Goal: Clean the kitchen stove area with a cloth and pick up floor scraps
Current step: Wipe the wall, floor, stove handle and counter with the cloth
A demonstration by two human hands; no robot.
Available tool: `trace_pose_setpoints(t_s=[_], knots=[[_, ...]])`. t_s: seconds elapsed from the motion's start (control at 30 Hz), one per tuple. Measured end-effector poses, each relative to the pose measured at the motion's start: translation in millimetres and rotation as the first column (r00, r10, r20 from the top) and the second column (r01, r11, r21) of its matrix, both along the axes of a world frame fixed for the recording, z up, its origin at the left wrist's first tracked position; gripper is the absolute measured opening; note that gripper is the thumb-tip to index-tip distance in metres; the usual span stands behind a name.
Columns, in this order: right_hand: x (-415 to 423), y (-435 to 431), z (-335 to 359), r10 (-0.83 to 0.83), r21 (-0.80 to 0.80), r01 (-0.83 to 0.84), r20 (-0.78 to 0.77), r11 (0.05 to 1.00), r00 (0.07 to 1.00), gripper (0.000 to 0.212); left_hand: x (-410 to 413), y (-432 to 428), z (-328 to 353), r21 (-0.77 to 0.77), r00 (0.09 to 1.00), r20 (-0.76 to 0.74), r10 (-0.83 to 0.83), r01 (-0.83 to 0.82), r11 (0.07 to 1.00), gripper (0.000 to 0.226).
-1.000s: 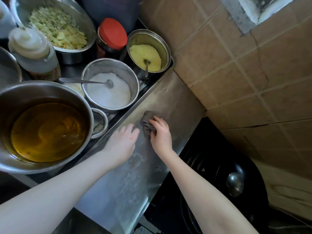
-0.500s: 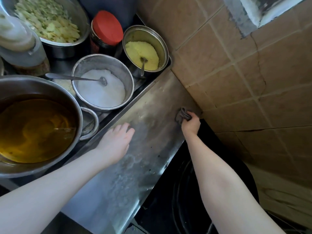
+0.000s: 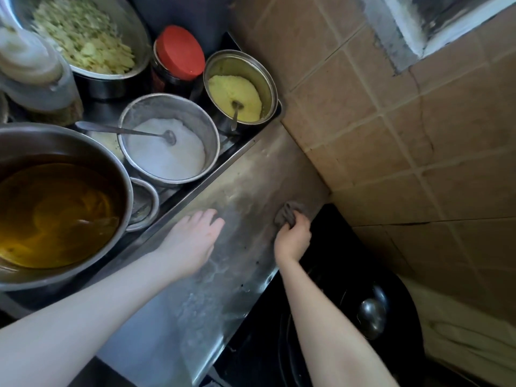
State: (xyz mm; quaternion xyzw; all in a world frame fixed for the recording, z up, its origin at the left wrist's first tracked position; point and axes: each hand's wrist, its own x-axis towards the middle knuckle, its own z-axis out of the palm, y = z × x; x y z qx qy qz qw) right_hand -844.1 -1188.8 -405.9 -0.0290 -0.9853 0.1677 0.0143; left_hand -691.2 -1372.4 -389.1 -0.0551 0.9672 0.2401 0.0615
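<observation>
A small grey cloth (image 3: 285, 214) is bunched in my right hand (image 3: 293, 238), whose fingers curl round it. The cloth presses on the steel stove surface (image 3: 245, 191) near its right edge, close to the tiled wall. My left hand (image 3: 192, 241) lies flat on the steel with its fingers stretched out, left of the cloth and apart from it. The steel shows whitish smears and dull stains in front of my left hand. No floor is in view.
A black wok (image 3: 349, 317) with a ladle (image 3: 371, 317) sits right of the steel. A tray at the left holds a big pot of oil (image 3: 55, 208), a salt pot (image 3: 167, 146), a yellow-powder pot (image 3: 237, 90), a red-lidded jar (image 3: 180, 51) and a bowl of chopped vegetables (image 3: 83, 34). Tiled wall (image 3: 391, 135) stands behind.
My right hand swept the cloth from the middle of the steel over to its right edge by the wall, and now has drawn slightly back along that edge. My left hand stayed flat.
</observation>
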Motion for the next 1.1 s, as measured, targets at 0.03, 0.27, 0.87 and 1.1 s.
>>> trace_pose_setpoints(t_s=[0.03, 0.27, 0.87, 1.1], knots=[[6.9, 0.7, -3.0, 0.034, 0.009, -0.034, 0.001, 0.999, 0.999, 0.039, -1.4, 0.4, -0.5, 0.002, 1.000, 0.004, -0.002, 0.002, 1.000, 0.041], [-26.2, 3.1, 6.1, 0.083, -0.044, -0.081, 0.038, 0.996, 0.996, 0.040, -1.0, -0.7, 1.1, -0.006, 1.000, 0.024, -0.018, 0.018, 1.000, 0.041], [-105.6, -102.8, 29.3, -0.030, -0.326, 0.081, 0.160, 0.942, 0.987, 0.037, 16.0, -17.7, 3.4, 0.120, 0.999, 0.051, 0.013, -0.019, 0.993, 0.037], [-71.9, -134.0, 40.9, 0.324, -0.252, -0.279, 0.157, 0.927, 0.933, 0.035, 19.0, -21.2, -3.9, 0.043, 0.994, 0.037, -0.102, 0.100, 0.994, 0.037]])
